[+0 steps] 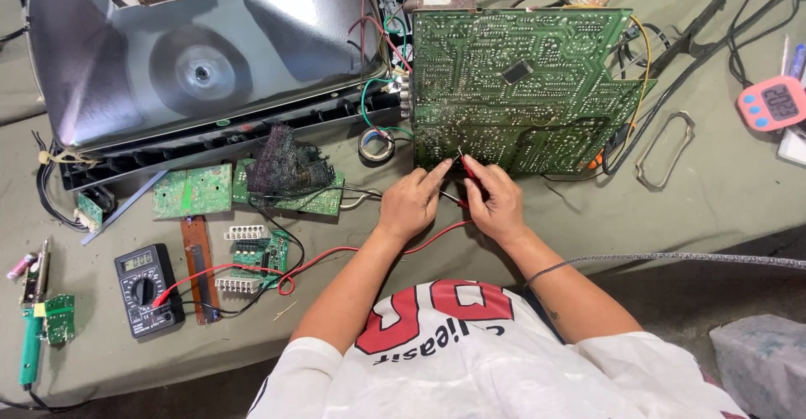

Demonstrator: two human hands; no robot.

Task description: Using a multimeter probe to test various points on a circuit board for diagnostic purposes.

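A large green circuit board (520,83) lies solder side up on the olive cloth. Both my hands rest at its near edge. My right hand (497,202) pinches a red test probe (472,172) whose metal tip touches the board's solder joints. My left hand (411,202) sits just left of it, index finger stretched toward the same spot, with a black probe (451,196) tucked under its fingers. Red and black leads (336,253) run from under my hands back to a black digital multimeter (147,289) at the lower left.
A grey picture tube (201,58) lies at the back left. Near it lie small green boards (193,191), a dark mesh wad (285,163), a tape roll (376,144) and a green soldering iron (32,343). At the right are a pink timer (774,102), black cables (714,24) and a wire clip (667,150).
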